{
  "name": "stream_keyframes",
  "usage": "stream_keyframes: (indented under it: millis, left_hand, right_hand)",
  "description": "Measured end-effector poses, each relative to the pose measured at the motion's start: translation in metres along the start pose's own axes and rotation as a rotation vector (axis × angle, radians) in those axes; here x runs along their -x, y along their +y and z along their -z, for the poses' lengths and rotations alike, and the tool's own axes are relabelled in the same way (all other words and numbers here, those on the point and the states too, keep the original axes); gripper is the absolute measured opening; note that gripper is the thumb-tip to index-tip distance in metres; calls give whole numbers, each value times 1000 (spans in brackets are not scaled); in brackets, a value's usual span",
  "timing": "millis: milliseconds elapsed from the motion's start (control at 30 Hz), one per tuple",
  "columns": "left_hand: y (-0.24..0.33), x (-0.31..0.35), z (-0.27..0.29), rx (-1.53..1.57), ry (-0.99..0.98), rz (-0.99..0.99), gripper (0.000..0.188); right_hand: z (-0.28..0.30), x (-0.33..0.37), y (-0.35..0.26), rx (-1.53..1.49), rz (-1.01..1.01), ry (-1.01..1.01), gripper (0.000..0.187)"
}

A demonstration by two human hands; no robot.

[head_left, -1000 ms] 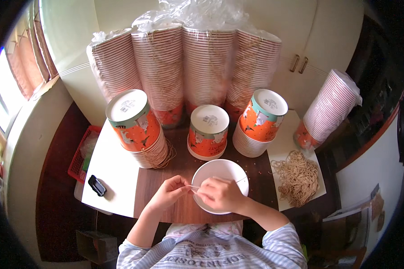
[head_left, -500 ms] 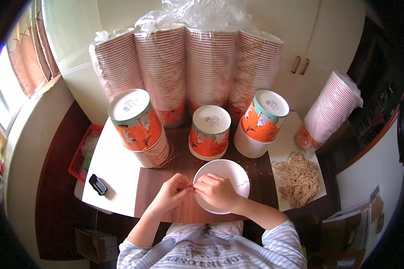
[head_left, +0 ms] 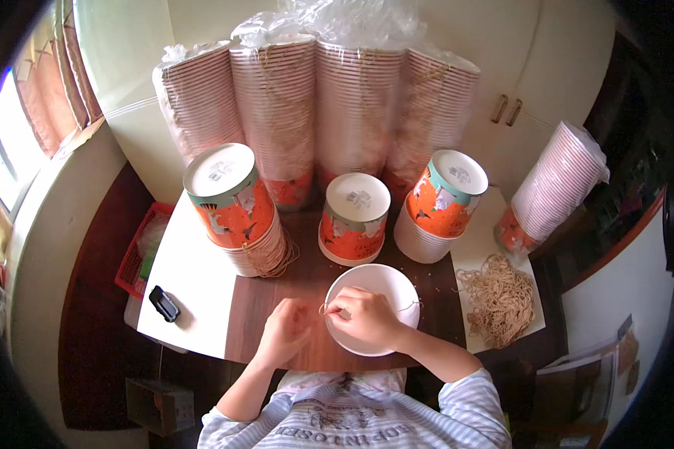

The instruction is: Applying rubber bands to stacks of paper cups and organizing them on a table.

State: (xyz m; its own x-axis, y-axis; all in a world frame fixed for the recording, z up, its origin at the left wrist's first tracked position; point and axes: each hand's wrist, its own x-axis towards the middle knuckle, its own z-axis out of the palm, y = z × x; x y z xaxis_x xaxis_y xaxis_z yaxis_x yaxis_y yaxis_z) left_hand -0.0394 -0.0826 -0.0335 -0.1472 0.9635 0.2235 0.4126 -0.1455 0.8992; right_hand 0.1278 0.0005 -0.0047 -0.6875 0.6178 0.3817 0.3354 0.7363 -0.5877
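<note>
A white paper bucket (head_left: 386, 280) stands mouth up at the table's front, its inside facing me. My right hand (head_left: 363, 314) is over its left rim, thumb and fingers pinched on a thin cord (head_left: 322, 307) that sticks out at the rim. On the bucket's right rim a bit of the same cord (head_left: 412, 305) shows. Just left of the bucket, apart from it, is my left hand (head_left: 286, 328); motion smears its fingers, and whether they hold anything cannot be made out.
Upturned orange paper buckets (head_left: 354, 232) stand in three stacks behind, cords hanging on the left stack (head_left: 258, 251). Tall plastic-wrapped bucket stacks (head_left: 277, 112) line the back; another wrapped stack (head_left: 558, 179) leans right. Tangled cords (head_left: 498, 303) lie at right, a black case (head_left: 165, 304) at left.
My left hand has come away from my right hand and the bucket's rim, moving slightly left and down. My right hand stays pinched at the rim. The view has shifted slightly.
</note>
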Motion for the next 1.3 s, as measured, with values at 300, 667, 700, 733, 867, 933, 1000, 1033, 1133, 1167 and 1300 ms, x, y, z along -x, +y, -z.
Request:
stream_keyframes:
  millis: [300,667,700,733,867,933,1000,1033,1133,1167,1300]
  left_hand:
    - [2,2,-14,-265,120,-59,14]
    - [1,2,-19,-12,144,-19,17]
    - [-1,2,-19,38,119,17,17]
    - [-3,2,-20,38,119,15,17]
    - [-14,5,-23,322,88,25,21]
    - [-15,6,-22,425,80,31,22]
    - [-15,6,-22,488,46,80,22]
    - [-16,6,-23,489,44,80,22]
    - [-17,5,-25,408,43,126,21]
    - [-15,5,-24,420,39,120,23]
    - [-10,6,-21,463,115,58,27]
  right_hand:
    - [0,-2,3,-29,-30,-26,4]
    - [0,-1,3,-88,-73,-61,6]
    - [0,-2,4,-95,-74,-63,6]
    - [0,-2,4,-100,-77,-65,6]
    - [0,-3,4,-115,-89,-62,7]
    - [0,-3,4,-113,-87,-65,7]
    - [0,-3,5,-111,-88,-67,7]
    - [-1,-3,6,-108,-90,-69,7]
    - [-3,-2,8,-99,-90,-69,7]
    - [-3,-2,8,-99,-90,-70,7]
    - [-1,-3,5,-97,-91,-67,7]
